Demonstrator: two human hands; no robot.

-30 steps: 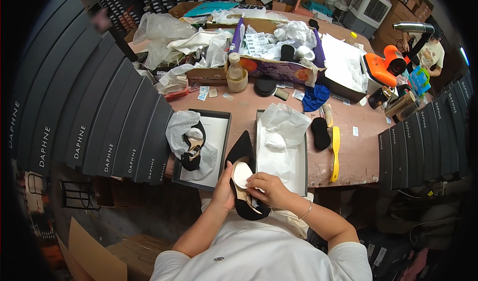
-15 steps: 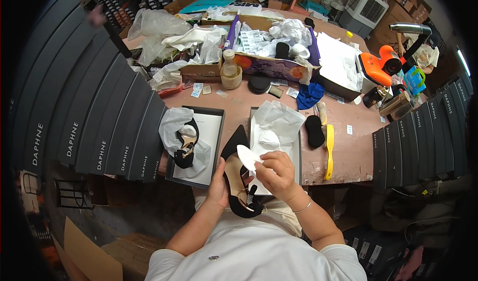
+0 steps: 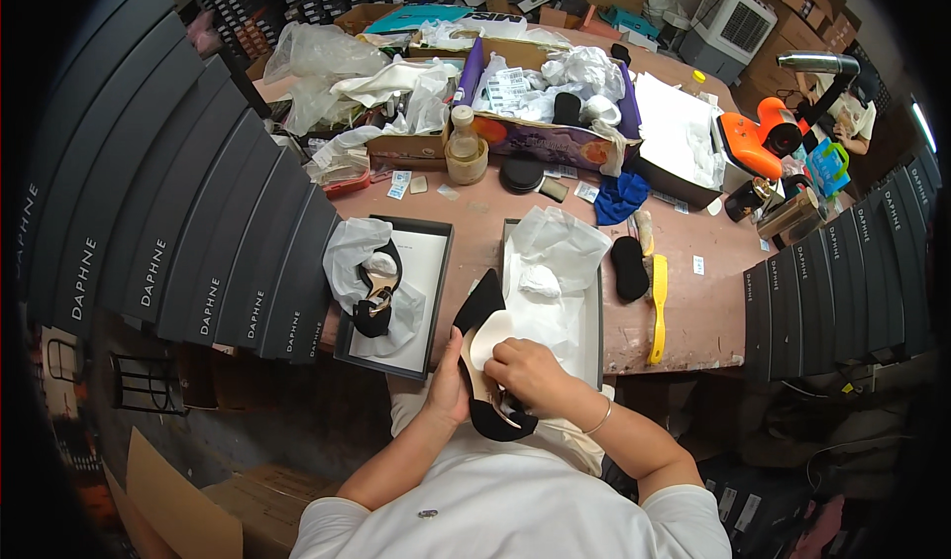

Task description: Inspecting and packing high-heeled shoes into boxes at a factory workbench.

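A black pointed-toe shoe (image 3: 478,303) with an ankle strap lies tilted in front of my body. My left hand (image 3: 448,389) is wrapped round its left side and holds it. Between the fingertips of my right hand (image 3: 532,376) is a white teardrop-shaped pad (image 3: 487,334), lying over the shoe's opening against the pale insole. My right fingers hide the pad's lower end and part of the strap. A matching black shoe (image 3: 374,318) rests on white tissue in the left open shoebox (image 3: 426,277). The right open shoebox (image 3: 597,326) holds white tissue paper (image 3: 548,247) and a crumpled wad.
Beside the right box lie a black oval pad (image 3: 629,269) and a yellow brush (image 3: 659,306). Behind are a bottle (image 3: 464,148), a blue cloth (image 3: 620,198) and a purple carton (image 3: 555,143) of paper. Stacked dark shoeboxes (image 3: 198,252) flank both sides; another person (image 3: 852,118) is far right.
My right hand has brought the white pad down from above the shoe onto its insole area. The shoe has turned slightly in my left hand, which keeps hold of it.
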